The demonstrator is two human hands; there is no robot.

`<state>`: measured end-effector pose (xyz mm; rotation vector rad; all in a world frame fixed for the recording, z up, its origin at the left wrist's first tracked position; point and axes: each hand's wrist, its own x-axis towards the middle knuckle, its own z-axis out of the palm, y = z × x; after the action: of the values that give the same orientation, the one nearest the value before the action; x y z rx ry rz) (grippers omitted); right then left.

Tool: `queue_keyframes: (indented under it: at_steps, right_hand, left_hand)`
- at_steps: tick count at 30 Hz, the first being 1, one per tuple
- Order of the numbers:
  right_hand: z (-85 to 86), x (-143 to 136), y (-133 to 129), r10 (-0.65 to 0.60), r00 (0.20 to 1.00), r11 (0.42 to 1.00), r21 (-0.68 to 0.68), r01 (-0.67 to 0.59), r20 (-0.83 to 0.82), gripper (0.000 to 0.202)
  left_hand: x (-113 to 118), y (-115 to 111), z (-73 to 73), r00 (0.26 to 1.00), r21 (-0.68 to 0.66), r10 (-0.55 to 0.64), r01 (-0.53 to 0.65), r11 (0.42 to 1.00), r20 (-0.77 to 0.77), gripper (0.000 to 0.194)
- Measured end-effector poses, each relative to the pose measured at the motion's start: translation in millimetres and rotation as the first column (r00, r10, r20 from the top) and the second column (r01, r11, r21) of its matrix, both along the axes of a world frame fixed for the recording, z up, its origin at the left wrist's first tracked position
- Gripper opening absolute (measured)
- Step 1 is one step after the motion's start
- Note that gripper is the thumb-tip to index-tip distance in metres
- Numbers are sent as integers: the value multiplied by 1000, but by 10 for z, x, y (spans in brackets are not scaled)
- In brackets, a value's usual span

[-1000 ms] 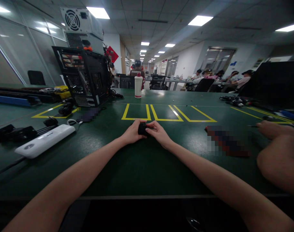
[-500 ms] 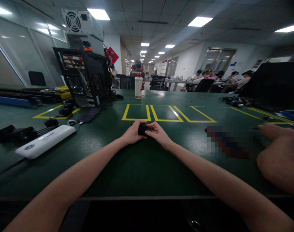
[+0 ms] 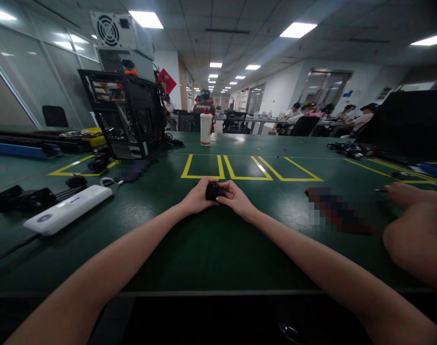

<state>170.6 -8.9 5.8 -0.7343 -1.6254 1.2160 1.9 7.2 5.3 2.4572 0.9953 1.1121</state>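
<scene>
Between my two hands, over the middle of the green table, is a small black block-shaped object (image 3: pixel 211 191); its exact kind is too dark to make out. My left hand (image 3: pixel 198 197) wraps round its left side, fingers over the top and thumb below. From the other side, my right hand (image 3: pixel 234 197) pinches at the object's right edge with thumb and fingertips. Both forearms reach in from the bottom corners. Part of the object is hidden behind my left fingers.
A white power strip (image 3: pixel 69 210) lies on the left, near an open black computer case (image 3: pixel 126 115). A white cup (image 3: pixel 206 129) stands beyond the yellow tape outlines (image 3: pixel 245 179). At right are a blurred dark-red item (image 3: pixel 338 211) and another person's arm (image 3: pixel 416 225).
My hands stay in nearly the same place, with the black object turned very slightly between them. The other person's hand at right has shifted a little.
</scene>
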Motion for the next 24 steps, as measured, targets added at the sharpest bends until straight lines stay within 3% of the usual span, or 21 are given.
queue_keyframes:
  at_steps: [6, 10, 20, 24]
  right_hand:
    - [4, -13, -9, -69, 998, 997, 17, 69, 11, 20]
    - [10, -15, 10, -98, 995, 995, 8, 98, 33, 26]
    - [-14, -3, -3, -14, 1000, 1000, -16, 14, -17, 34]
    - [-14, 2, -16, -51, 999, 999, -5, 51, 10, 25]
  left_hand:
    - [6, 19, -14, 1000, -1, 2, -2, 1000, 6, 64]
    - [12, 11, -9, 1000, -16, 13, -13, 1000, 3, 65]
    - [-1, 2, -6, 1000, 4, 0, 0, 1000, 4, 62]
    - [-1, 4, -2, 1000, -6, 8, -8, 1000, -5, 64]
